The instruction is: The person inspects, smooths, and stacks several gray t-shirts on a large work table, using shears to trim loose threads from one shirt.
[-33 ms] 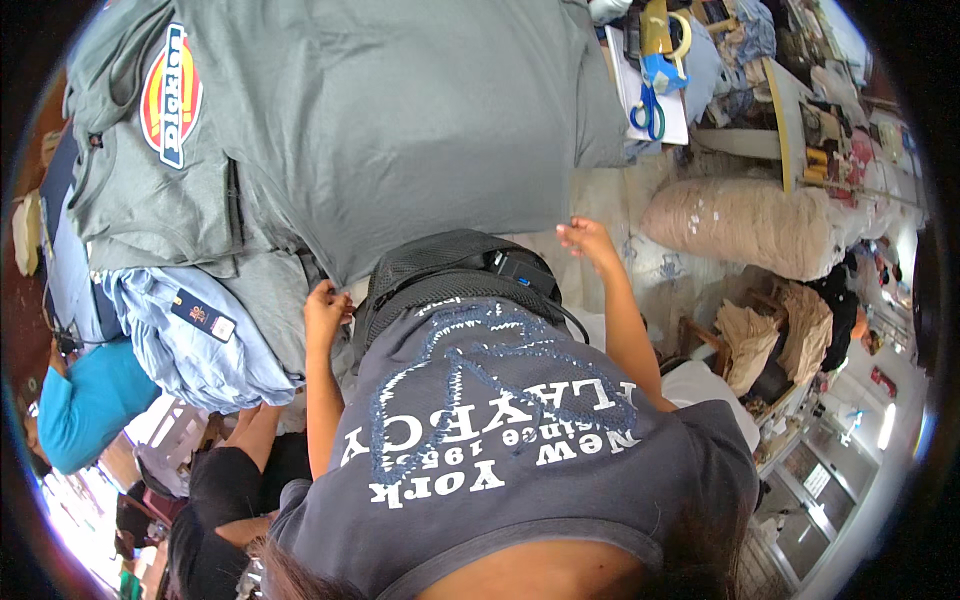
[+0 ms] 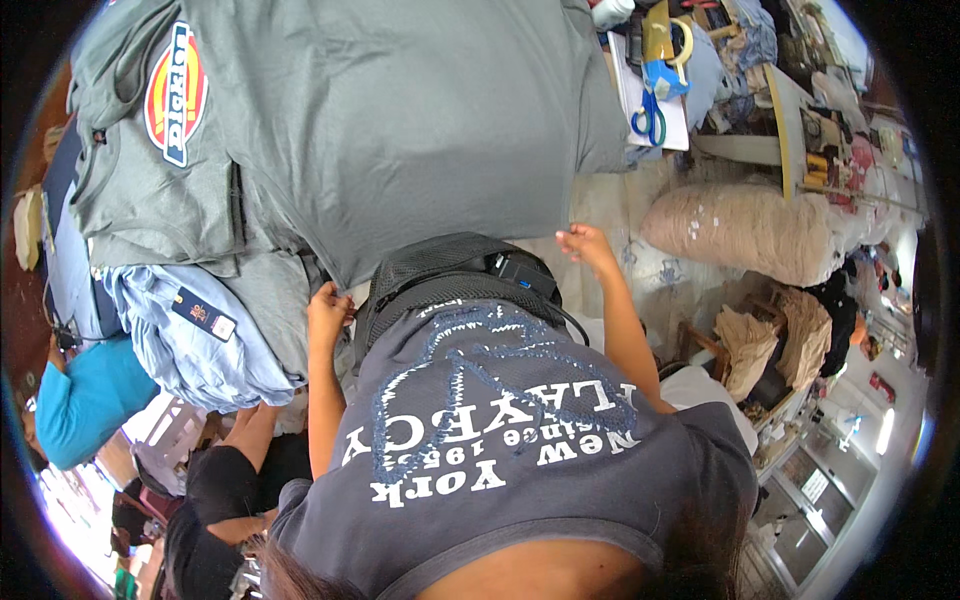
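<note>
A large dark grey T-shirt (image 2: 430, 120) lies spread out in front of me, its lower hem toward my body. At the hem's left corner my left hand (image 2: 328, 308) is closed, fingertips pinching the cloth. The opposite corner of the hem meets the fingertips of my right hand (image 2: 590, 250), pinched together at its edge. Left of the shirt lies more grey clothing (image 2: 165, 205) with a red, yellow and blue logo patch (image 2: 176, 95). A light blue garment (image 2: 185, 340) with a dark hang tag (image 2: 205, 313) droops below it, near my left forearm.
A black mesh bag (image 2: 450, 265) sits against my waist. At the far right are blue-handled scissors (image 2: 648, 122), a tape roll (image 2: 682, 42) and white paper (image 2: 673, 135). A big wrapped brown bundle (image 2: 745, 230) lies to the right. Another person in a teal top (image 2: 95, 395) is at left.
</note>
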Demonstrator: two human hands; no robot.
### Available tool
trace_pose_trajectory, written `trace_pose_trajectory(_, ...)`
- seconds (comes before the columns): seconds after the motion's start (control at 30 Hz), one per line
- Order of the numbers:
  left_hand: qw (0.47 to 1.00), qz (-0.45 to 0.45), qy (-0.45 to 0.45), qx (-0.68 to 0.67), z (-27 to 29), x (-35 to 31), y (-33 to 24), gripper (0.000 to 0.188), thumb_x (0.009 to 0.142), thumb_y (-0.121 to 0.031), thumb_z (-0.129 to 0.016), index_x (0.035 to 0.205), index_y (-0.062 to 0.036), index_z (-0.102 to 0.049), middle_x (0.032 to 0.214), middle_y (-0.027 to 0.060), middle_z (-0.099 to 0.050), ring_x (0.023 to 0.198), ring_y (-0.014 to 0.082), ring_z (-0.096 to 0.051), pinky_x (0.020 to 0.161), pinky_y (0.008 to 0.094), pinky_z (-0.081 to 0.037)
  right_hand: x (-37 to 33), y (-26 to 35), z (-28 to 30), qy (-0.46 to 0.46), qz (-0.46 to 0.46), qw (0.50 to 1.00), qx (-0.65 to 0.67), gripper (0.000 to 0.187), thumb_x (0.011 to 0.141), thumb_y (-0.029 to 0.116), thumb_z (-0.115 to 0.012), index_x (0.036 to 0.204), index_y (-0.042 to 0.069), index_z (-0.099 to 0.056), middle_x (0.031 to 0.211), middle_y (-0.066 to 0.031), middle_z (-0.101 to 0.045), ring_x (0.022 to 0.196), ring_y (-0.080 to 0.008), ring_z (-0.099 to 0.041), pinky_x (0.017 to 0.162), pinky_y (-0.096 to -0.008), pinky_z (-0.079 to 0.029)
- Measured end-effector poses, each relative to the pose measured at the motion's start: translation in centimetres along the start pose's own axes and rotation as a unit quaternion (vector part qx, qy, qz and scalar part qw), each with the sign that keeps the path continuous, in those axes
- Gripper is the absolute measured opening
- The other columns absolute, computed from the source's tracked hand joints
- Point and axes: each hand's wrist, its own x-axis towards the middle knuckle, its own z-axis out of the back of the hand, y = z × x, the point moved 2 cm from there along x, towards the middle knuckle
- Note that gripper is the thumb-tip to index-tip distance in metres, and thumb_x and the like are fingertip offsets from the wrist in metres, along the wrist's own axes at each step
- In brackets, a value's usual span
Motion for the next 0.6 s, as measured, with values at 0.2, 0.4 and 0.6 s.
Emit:
trace_pose_trajectory(0.2,0.98,-0.019,0.006,0.196,-1.0,0.9,1.0,0.027,0.072,-0.003,-0.058,0.098,0.0019,-0.05,0.059,0.0115,-0.057,0.047,0.0165,-0.056,0.038,0.0287,-0.042,2.4,-3.0,-0.2,0.013,-0.076,0.994,-0.072,0.029,0.069,0.027,-0.07,0.09,0.01,-0.059,0.073,0.0034,-0.057,0.06,-0.0061,-0.052,0.05,-0.021,-0.036)
trace_pose_trajectory(0.4,0.989,-0.056,0.05,-0.129,4.0,-2.0,-8.4,0.036,0.077,0.003,-0.05,0.113,-0.002,-0.046,0.082,0.0101,-0.058,0.059,0.017,-0.059,0.054,0.027,-0.049,-1.4,6.6,3.2,0.072,0.065,0.994,0.051,0.022,0.074,0.018,-0.064,0.093,0.008,-0.06,0.073,0.0019,-0.058,0.06,-0.0072,-0.052,0.052,-0.023,-0.041)
trace_pose_trajectory(0.6,0.894,-0.376,-0.242,0.033,11.1,4.7,-14.5,0.037,0.08,-0.002,-0.047,0.117,-0.0029,-0.044,0.107,0.0094,-0.054,0.093,0.016,-0.053,0.083,0.027,-0.041,-1.1,20.7,5.8,-0.154,0.51,0.829,-0.169,0.031,0.069,0.002,-0.057,0.1,0.007,-0.058,0.088,-0.0052,-0.057,0.084,-0.0164,-0.055,0.071,-0.0272,-0.044)
